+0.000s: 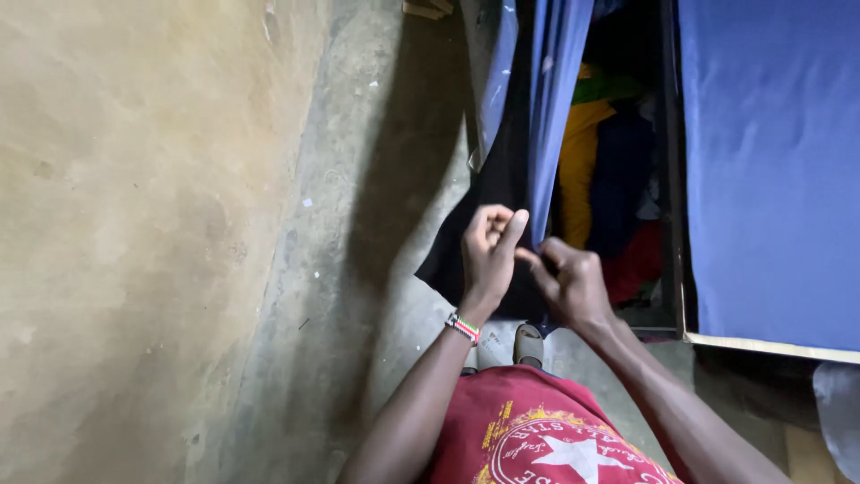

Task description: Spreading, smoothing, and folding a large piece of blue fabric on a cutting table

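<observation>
Both hands, left [488,255] and right [569,282], pinch the blue curtain's [551,108] hanging edge; grip seemingly tight.

A blue curtain [555,116] is hanging over black cloth [488,193] at upper centre, yellow and red clothes [582,170] showing behind, a red white-starred shirt [537,439] filling the bottom.

1. Tan plaster wall [134,224], far left of the blue-sided cabinet [770,170].
2. Grey concrete floor [358,269], between that wall and the cabinet.
3. Yellow garment [580,166], hanging inside the cabinet.
4. Red cloth [638,262], low inside the cabinet, below the yellow garment.
</observation>
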